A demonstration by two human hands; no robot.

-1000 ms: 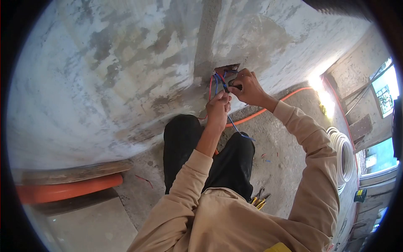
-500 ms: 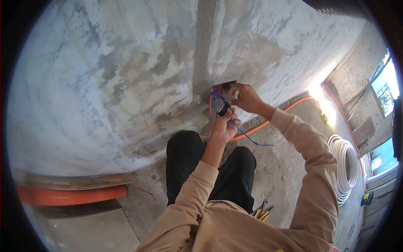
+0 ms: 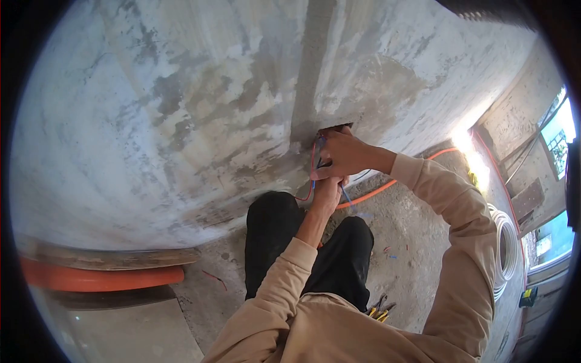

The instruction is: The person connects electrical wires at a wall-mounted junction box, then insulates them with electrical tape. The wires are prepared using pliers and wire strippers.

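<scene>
Low on the wall, electrical wires come out of a rectangular hole. A red wire hangs in a loop to the left of my hands. My left hand is closed around the wires from below, and a blue wire trails out at its right, blurred. Just above it, my right hand reaches across in front of the hole, thumb down against the left fingers. Its fingers are bent round a small dark piece, mostly covered, which I cannot make out.
An orange conduit curves over the floor behind my hands. To the right lies a coil of white cable. Yellow-handled pliers are beside my hip. At left, a thick orange pipe lies under a wooden board.
My right hand has come down from beside the hole onto the wires, meeting the left hand and covering the dark piece. The view has shifted slightly.
</scene>
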